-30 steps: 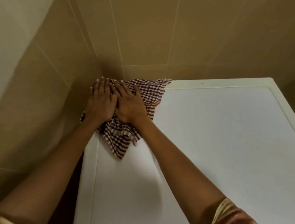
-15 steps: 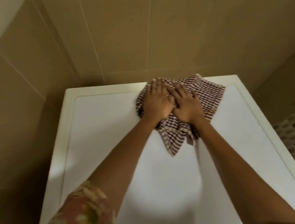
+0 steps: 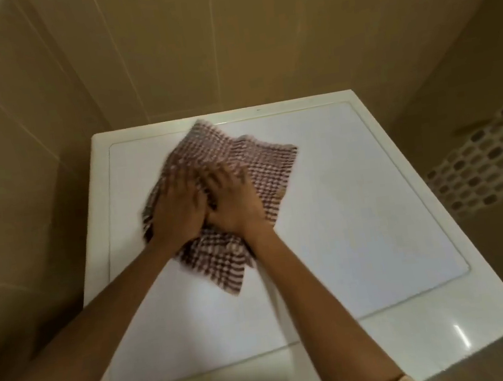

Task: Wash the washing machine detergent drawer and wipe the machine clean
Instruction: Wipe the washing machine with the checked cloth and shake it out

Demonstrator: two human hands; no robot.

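- cloth (image 3: 259, 164): brown-white check weave, crumpled, lying rear-left on machine top (image 3: 357, 209)
- left hand (image 3: 180, 211), right hand (image 3: 236, 206): touching side by side, palms pressing cloth flat, grip open, fingers blurred
- machine top: glossy white, inset panel with rounded corners
- walls (image 3: 195, 54): beige tile

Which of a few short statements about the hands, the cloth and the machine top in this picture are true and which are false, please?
1. The left hand and right hand both rest on the cloth. True.
2. The cloth is plain white. False: it is checked brown and white.
3. The cloth lies on the machine top. True.
4. The cloth hangs over the front edge of the top. False: it lies toward the rear left, well back from that edge.
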